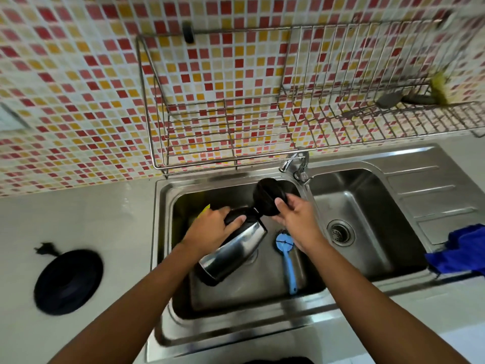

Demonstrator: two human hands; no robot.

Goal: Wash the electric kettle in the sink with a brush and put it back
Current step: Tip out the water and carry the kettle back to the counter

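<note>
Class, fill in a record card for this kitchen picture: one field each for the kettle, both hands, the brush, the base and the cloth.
kettle: steel, tilted over the left basin, lid open
left hand: grips the kettle's black upper end
right hand: holds the lid
brush: blue, lying in the left basin, untouched
base: black, on the counter left of the basin
cloth: blue, by the drainboard at far right
</note>
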